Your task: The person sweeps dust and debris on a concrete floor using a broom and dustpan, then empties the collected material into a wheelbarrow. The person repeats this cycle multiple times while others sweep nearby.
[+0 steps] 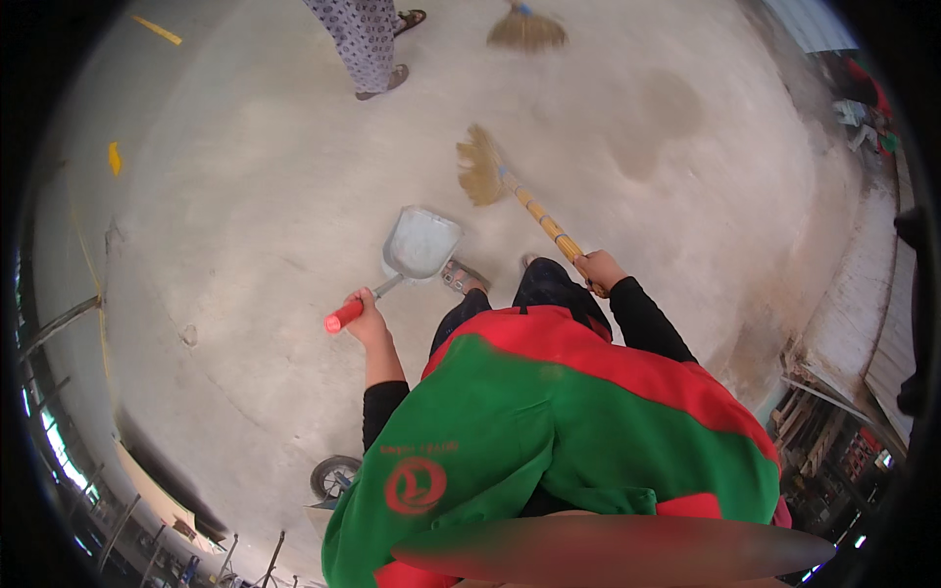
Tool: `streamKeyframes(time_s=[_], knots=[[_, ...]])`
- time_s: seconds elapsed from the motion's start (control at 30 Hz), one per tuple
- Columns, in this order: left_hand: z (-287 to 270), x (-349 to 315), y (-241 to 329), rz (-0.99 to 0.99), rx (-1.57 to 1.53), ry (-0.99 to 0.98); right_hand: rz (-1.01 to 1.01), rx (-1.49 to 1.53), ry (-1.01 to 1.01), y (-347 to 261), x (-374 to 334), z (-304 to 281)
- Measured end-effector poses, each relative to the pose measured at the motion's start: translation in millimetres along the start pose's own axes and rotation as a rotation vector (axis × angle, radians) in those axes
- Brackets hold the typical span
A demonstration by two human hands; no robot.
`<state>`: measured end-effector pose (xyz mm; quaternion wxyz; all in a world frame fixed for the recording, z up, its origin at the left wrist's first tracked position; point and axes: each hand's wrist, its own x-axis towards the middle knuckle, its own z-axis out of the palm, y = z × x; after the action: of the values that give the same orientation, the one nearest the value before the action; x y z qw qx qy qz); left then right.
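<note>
My left hand (367, 318) is closed round the red-gripped handle of a grey metal dustpan (421, 242), whose pan lies near my foot with its wide mouth facing away from me. In my right hand (600, 270) is the bamboo handle of a straw broom (480, 169). The broom's fanned bristles are at the floor, beyond the dustpan and to its right. A gap separates broom and pan. I cannot make out any debris in the pan.
Another person's patterned trouser leg (361, 44) and sandals are at the far left. A second straw broom (527, 29) touches the concrete floor (245, 196) at the far edge. A small wheel (335, 477) stands near my left side. Stacked wood (804, 416) lies at the right.
</note>
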<state>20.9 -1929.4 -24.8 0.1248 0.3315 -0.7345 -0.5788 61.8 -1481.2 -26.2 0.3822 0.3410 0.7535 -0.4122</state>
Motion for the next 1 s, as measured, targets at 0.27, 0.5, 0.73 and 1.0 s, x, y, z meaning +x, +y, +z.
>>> streamKeyframes(time_s=[0.27,0.5,0.73,1.0], knots=[[10.8,28.6,-60.6,-0.022,0.079,-0.131,-0.027,0.175,-0.080,10.0,-128.8,17.2],[35.7,48.7,-93.9,-0.005,0.167,-0.174,0.125,0.030,0.126,61.1,-206.8,35.1],[59.0,61.9,-122.3,-0.036,0.214,-0.106,0.236,0.363,0.334,139.9,-198.9,124.6],[66.9,35.6,-137.8,0.064,0.254,-0.154,0.188,0.263,0.353,192.1,-161.8,147.1]])
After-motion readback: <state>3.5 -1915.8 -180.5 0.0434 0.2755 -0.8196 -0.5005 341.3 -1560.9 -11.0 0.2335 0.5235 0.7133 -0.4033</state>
